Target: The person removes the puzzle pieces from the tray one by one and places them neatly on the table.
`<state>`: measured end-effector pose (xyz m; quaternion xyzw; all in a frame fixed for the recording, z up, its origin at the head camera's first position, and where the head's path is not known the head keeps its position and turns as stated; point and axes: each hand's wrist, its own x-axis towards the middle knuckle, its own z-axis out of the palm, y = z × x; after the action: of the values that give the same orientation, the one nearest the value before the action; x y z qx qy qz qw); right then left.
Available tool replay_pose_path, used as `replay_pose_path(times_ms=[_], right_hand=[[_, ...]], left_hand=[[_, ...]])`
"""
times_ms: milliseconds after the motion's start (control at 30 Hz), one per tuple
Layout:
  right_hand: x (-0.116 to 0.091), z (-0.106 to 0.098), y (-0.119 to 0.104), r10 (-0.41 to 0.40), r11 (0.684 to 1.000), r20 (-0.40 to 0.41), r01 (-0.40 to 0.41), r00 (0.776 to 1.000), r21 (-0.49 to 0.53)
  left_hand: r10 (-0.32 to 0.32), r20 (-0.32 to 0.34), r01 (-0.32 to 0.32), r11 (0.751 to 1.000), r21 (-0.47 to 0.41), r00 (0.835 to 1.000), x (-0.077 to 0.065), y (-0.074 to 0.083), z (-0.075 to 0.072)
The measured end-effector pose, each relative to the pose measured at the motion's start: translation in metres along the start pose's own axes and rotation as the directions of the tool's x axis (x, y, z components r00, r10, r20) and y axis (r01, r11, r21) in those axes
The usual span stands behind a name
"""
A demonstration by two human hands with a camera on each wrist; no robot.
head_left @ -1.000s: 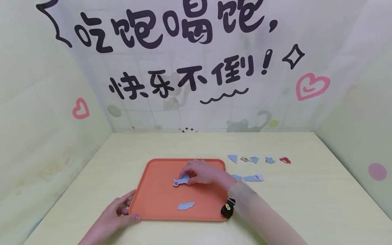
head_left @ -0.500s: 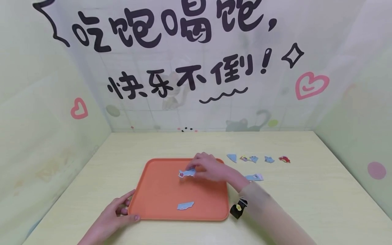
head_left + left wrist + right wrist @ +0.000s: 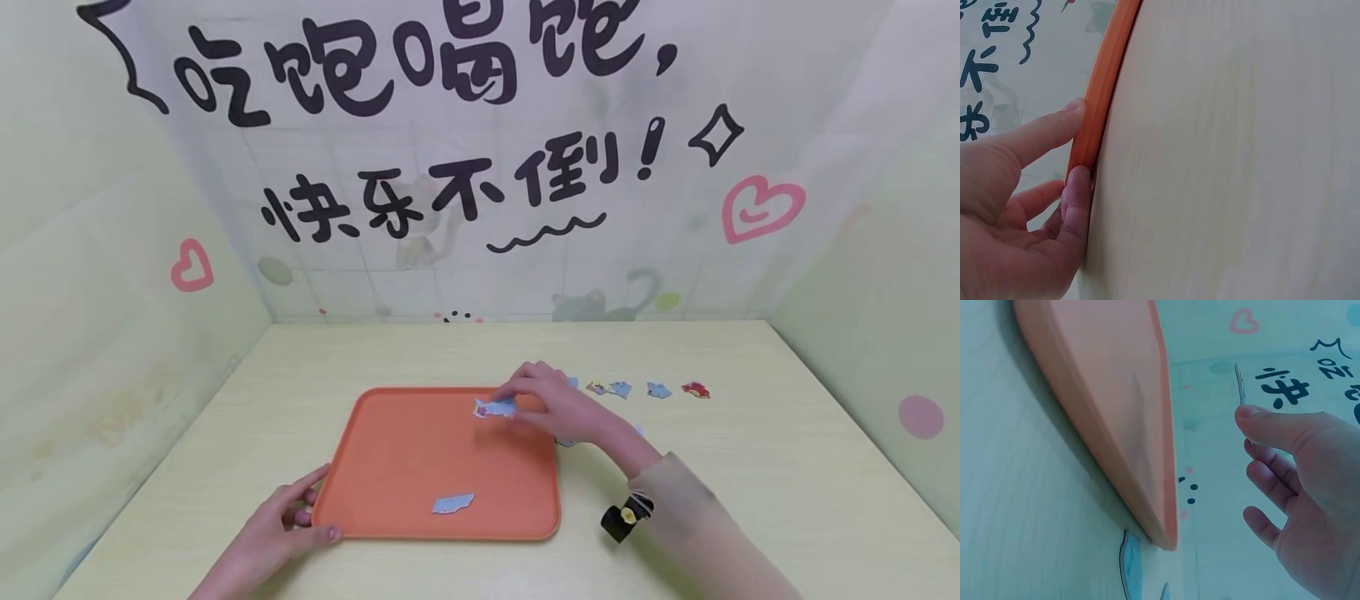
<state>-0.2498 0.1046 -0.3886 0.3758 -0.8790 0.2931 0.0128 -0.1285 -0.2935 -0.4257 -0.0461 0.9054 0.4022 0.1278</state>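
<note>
fingers of the right hand (image 3: 558, 404) pinch a puzzle piece (image 3: 494, 408) above the orange tray (image 3: 390, 467).
left hand (image 3: 281, 533) grips the tray's near-left corner, apparently steadying it; another piece (image 3: 453, 503) lies inside.

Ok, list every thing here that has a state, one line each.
Orange tray: flat on the table, left corner gripped.
Left hand: holds the tray's rim.
Right hand: pinches a puzzle piece.
Held puzzle piece: lifted above the tray's far right corner.
Second piece: lying flat in the tray.
Loose pieces: flat on the table.
</note>
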Motion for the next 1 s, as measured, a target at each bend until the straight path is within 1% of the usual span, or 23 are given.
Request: replay_pose_path(times_ms=[333,500,767,833,1000], right_hand=[[-0.037,-0.016,0.015,0.027,0.999,-0.128,-0.029,0.991,-0.012],[-0.053,-0.02,0.023,0.046,0.999,-0.152,-0.048,0.987,-0.011],[-0.081,-0.028,0.038,0.063,0.996,-0.18,-0.073,0.982,-0.05],[-0.087,-0.03,0.042,0.073,0.995,-0.188,-0.086,0.979,-0.06],[-0.101,-0.035,0.054,0.097,0.985,-0.204,-0.123,0.974,-0.122]], left_hand=[[0.01,0.006,-0.01,1.0,-0.014,1.0,0.0,0.0,-0.001],[0.006,0.008,-0.006,1.0,-0.017,1.0,-0.002,0.0,-0.002],[0.0,0.009,0.0,1.0,-0.009,1.0,-0.001,0.0,-0.001],[0.001,0.011,-0.001,1.0,-0.028,1.0,-0.001,0.0,-0.001],[0.013,0.014,-0.013,0.998,-0.063,1.0,-0.002,0.0,-0.001]])
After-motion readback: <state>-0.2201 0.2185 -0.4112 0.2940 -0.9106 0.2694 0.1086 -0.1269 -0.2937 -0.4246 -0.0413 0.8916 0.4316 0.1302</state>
